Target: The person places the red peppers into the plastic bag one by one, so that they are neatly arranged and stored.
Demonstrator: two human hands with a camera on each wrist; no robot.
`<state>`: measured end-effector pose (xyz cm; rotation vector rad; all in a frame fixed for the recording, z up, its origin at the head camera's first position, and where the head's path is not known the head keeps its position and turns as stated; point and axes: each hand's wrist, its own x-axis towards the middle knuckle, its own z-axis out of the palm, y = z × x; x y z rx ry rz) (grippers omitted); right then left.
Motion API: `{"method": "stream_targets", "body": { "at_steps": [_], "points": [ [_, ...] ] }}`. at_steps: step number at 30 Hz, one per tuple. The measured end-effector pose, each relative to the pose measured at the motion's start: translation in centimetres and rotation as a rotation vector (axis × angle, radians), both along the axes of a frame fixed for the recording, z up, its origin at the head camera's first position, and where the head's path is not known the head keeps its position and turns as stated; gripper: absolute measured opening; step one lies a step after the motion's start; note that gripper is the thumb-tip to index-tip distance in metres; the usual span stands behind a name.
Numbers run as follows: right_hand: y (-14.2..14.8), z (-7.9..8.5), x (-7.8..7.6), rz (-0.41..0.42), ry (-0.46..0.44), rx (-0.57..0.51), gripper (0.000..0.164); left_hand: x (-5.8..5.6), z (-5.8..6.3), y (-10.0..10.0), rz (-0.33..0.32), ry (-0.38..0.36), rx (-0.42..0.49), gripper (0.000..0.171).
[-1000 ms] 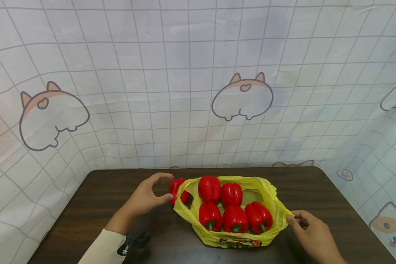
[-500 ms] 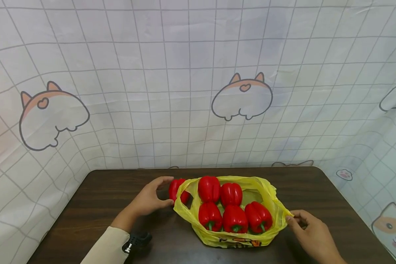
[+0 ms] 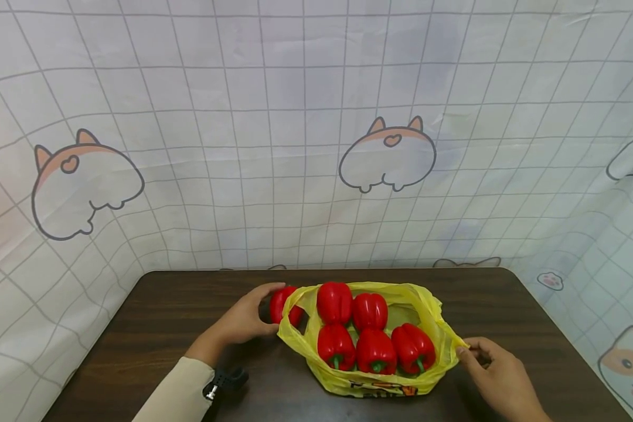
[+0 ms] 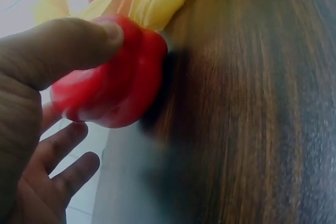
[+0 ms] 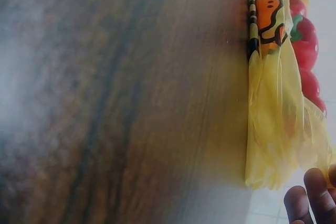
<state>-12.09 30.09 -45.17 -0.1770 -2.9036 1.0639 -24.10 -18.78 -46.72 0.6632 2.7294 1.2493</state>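
Note:
A yellow plastic bag sits wide open on the table, with several red bell peppers inside, some with green stems toward me. One more red bell pepper lies outside, against the bag's left side and partly behind its handle loop. My left hand grips this pepper between thumb and index finger; in the left wrist view the thumb lies across the pepper while other fingers stay spread below. On the right, my right hand pinches the bag's right corner, pulled taut; the right wrist view shows the bag's side.
The dark wooden table extends around the bag on every side. Behind it hangs a white grid-patterned cloth with cartoon dogs, also on both sides. A dark wrist strap sits at my left sleeve.
My left hand has moved slightly right, and its thumb and index finger have closed onto the outside pepper. The right hand and the bag have stayed in place.

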Motion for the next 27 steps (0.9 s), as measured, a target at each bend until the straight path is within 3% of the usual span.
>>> {"method": "stream_targets", "body": {
  "at_steps": [13, 21, 27],
  "points": [
    [0.1, -0.1, 0.1, -0.002, 0.01, -0.001, 0.047, 0.0, -0.3, 0.5, -0.023, 0.069, -0.046, 0.084],
    [0.2, -0.2, 0.2, 0.01, 0.014, -0.004, 0.048, 0.4, -0.1, 0.1, 0.085, 0.098, -0.011, 0.081],
    [0.2, -0.3, 0.2, 0.004, 0.014, -0.006, 0.046, 0.9, 1.0, -0.7, 0.134, 0.148, 0.002, 0.081]
  ]
}}
